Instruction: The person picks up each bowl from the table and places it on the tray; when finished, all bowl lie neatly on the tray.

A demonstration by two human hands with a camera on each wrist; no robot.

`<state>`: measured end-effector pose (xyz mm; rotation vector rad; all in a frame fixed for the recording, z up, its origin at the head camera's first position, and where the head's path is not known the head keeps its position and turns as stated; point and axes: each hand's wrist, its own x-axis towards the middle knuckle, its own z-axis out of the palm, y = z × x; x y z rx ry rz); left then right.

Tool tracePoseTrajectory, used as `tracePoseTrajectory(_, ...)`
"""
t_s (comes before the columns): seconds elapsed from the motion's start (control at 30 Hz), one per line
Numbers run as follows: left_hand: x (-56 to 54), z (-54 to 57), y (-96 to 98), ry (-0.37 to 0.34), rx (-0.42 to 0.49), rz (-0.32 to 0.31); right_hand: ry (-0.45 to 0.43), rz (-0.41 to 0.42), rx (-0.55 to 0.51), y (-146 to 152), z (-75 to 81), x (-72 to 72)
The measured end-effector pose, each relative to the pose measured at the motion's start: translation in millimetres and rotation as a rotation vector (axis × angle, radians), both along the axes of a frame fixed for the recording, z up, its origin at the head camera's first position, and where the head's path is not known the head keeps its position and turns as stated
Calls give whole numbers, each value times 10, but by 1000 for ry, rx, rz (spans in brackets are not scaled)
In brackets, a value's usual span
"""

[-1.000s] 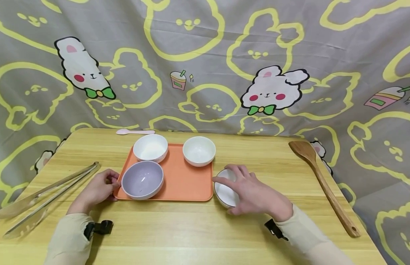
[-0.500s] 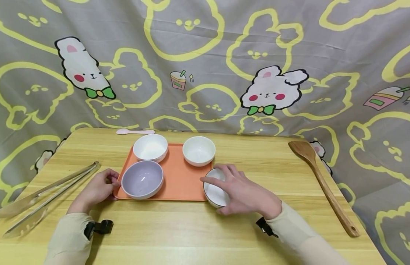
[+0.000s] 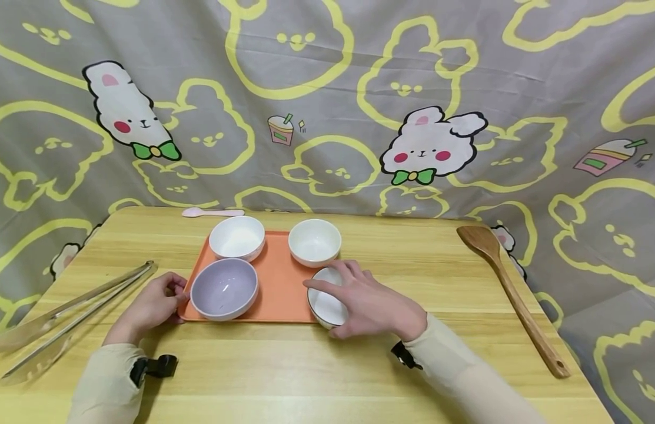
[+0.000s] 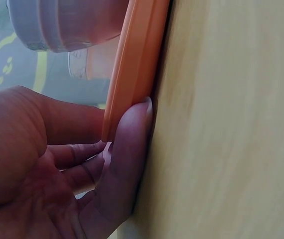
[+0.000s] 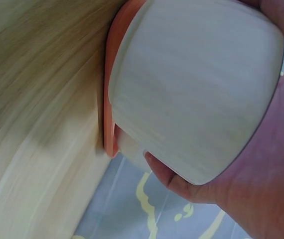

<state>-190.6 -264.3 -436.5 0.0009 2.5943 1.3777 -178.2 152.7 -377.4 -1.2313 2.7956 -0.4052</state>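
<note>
My right hand (image 3: 377, 306) grips a white bowl with a thin dark rim (image 3: 322, 306), fingers and thumb spread around it. The right wrist view shows this bowl's pale outer side (image 5: 197, 89) close over the orange tray's edge (image 5: 114, 45). In the head view it overlaps the front right corner of the orange tray (image 3: 282, 294). At the front left corner, my left hand (image 3: 155, 303) pinches the tray's edge (image 4: 134, 64) between thumb and fingers. A purple bowl (image 3: 223, 291) stands on the tray near that hand, with two white bowls (image 3: 237, 238) along the back.
Metal tongs (image 3: 89, 312) lie at the left of the wooden table (image 3: 263, 377). A pink spoon (image 3: 213, 212) lies near the back edge. On the right is a long wooden spatula (image 3: 509, 294). A patterned grey curtain (image 3: 338, 106) hangs behind.
My right hand has moved left with the dark-rimmed bowl, from the table beside the tray to over its front right corner. The left hand has stayed on the tray's edge.
</note>
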Motion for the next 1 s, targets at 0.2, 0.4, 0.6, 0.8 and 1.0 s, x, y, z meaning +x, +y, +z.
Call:
tracePoseTrajectory(0.2,9,-20,1,6,-7,-2,1,1,0,-92,-31,-39)
tracePoseTrajectory(0.4,-5,-21,2,5,-1,-2,-31,-13,-8,-167,-56,-68)
tracePoseTrajectory(0.6,-5,-6,7,18,-20,-7,-7,10,-13,-225,-100,-100)
tracePoseTrajectory(0.8,0,8,12,18,-19,-10,5,25,-20,-264,-116,-119)
tracePoseTrajectory(1.0,0,-10,-6,17,-18,-7,9,21,-10,-298,-120,-142)
